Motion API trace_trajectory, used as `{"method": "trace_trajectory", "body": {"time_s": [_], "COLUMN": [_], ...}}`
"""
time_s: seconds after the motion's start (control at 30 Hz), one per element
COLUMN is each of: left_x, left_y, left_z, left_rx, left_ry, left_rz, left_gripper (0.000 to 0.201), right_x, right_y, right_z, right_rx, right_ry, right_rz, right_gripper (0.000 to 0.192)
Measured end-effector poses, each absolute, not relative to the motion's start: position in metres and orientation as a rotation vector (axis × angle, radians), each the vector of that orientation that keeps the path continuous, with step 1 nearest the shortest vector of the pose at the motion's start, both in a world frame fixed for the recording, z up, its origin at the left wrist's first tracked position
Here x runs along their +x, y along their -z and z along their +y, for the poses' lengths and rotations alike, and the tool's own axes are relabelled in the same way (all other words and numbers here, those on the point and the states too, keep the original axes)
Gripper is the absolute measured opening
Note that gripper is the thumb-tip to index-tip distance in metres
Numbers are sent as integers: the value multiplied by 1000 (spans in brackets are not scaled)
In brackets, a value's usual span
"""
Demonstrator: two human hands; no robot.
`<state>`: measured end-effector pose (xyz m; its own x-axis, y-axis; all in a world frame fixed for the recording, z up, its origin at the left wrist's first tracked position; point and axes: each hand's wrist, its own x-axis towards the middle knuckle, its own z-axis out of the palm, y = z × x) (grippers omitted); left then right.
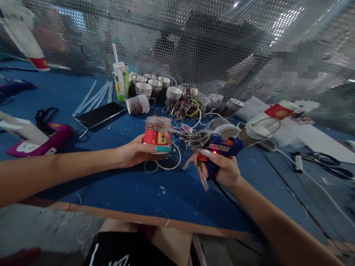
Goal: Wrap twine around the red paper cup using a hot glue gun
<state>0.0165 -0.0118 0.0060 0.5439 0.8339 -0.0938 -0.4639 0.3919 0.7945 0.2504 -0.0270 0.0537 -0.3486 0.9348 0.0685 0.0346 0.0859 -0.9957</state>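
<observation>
My left hand (134, 151) is wrapped round a red paper cup (151, 137) whose upper part is wound with grey-brown cord. From the cup a white cord loop (177, 160) hangs over the table. In my right hand (226, 168) is a blue hot glue gun (226, 147) with a small red light glowing on its side. A tangle of grey fibre (195, 138) covers the gun's front end and stretches toward the cup, hiding the nozzle. Whether nozzle and cup touch, I cannot tell.
Cord-wrapped cups (143, 88) stand behind, beside tangled wire (185, 107). On the left lie a phone (100, 113), glue sticks (93, 96) and a purple device (59, 136); a drink carton (121, 81) stands near them. Scissors (327, 160) lie right. Perforated metal (155, 33) bounds the back.
</observation>
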Motion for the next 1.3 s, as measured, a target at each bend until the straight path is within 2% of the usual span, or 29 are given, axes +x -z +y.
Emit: {"method": "trace_trajectory", "body": {"time_s": [0.3,1.3], "left_x": [19,16], "left_y": [-11,-8], "left_z": [-14,-13], "left_rx": [798,777], "left_ry": [-848,-875], "left_rz": [539,528], "left_gripper": [49,52], "right_x": [250,249], "right_y": [-50,-53], "right_z": [-26,-23], "right_rx": [-1044,-1053], "right_ry": [-1320,-1396], "right_rz": [-1588,-1543], "right_gripper": [47,51]}}
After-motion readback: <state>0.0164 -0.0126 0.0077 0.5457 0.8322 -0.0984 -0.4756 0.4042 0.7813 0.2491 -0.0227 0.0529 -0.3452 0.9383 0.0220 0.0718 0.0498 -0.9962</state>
